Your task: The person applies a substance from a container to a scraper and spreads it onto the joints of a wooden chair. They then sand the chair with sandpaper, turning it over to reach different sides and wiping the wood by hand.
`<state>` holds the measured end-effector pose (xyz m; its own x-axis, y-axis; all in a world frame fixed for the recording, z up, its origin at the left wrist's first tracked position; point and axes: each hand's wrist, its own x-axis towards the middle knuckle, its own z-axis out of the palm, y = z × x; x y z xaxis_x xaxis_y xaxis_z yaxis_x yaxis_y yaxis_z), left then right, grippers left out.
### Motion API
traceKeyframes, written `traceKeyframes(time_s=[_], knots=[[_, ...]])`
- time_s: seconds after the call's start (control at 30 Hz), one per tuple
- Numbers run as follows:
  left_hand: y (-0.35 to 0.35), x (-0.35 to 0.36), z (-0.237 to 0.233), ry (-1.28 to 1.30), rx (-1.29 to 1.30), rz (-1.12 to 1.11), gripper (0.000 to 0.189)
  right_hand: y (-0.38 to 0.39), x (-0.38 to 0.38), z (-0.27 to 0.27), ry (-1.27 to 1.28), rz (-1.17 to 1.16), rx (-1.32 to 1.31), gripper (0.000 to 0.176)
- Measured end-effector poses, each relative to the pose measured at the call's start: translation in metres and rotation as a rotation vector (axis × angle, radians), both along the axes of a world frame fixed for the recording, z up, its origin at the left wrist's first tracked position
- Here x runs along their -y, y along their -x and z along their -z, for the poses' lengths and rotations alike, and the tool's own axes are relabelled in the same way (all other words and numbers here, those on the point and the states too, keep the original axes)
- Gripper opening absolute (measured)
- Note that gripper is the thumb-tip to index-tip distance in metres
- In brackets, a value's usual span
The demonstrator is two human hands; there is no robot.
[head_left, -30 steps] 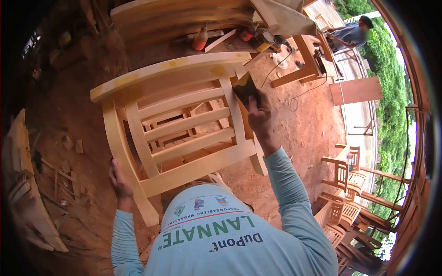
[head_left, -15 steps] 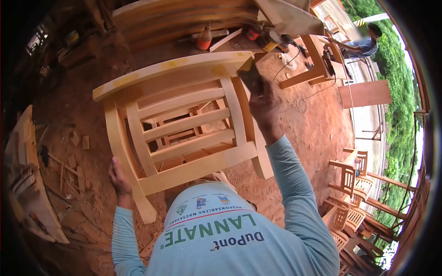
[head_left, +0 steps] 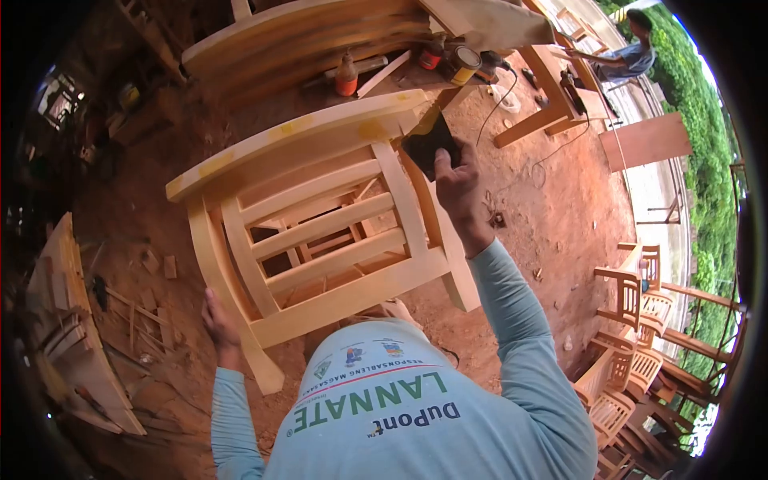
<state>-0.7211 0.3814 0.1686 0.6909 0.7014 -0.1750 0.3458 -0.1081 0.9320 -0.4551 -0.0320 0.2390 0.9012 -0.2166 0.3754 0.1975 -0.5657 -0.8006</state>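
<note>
- The right hand (head_left: 458,180) pinches a black sheet (head_left: 427,150) beside the armrest (head_left: 296,130).
- The left hand (head_left: 221,322) lies against a leg (head_left: 214,268); I cannot tell if it grips.
- The wooden armchair (head_left: 352,299), 3 slats showing, is before the torso (head_left: 480,448).

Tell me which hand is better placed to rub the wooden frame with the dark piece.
Probably the right hand: it holds the dark piece near the wooden frame, while the left hand is at its left leg.
</note>
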Motion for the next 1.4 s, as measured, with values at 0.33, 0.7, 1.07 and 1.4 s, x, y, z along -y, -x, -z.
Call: traceKeyframes(time_s=[0.33,0.7,1.07,1.4], knots=[[0.003,-0.004,0.000,0.049,-0.027,0.048,0.061,0.001,-0.019,0.008,-0.006,0.033,-0.045,0.025],[0.000,0.003,-0.009,0.043,-0.002,0.044,0.060,-0.017,0.004,0.028,-0.700,-0.004,-0.288,0.029],[0.005,-0.009,0.006,-0.012,-0.070,0.035,0.062,-0.013,0.053,-0.029,-1.196,-0.210,-0.226,0.044],[-0.003,0.001,-0.008,0.063,-0.038,0.083,0.061,0.008,0.108,-0.032,-1.346,-0.416,-0.184,0.043]])
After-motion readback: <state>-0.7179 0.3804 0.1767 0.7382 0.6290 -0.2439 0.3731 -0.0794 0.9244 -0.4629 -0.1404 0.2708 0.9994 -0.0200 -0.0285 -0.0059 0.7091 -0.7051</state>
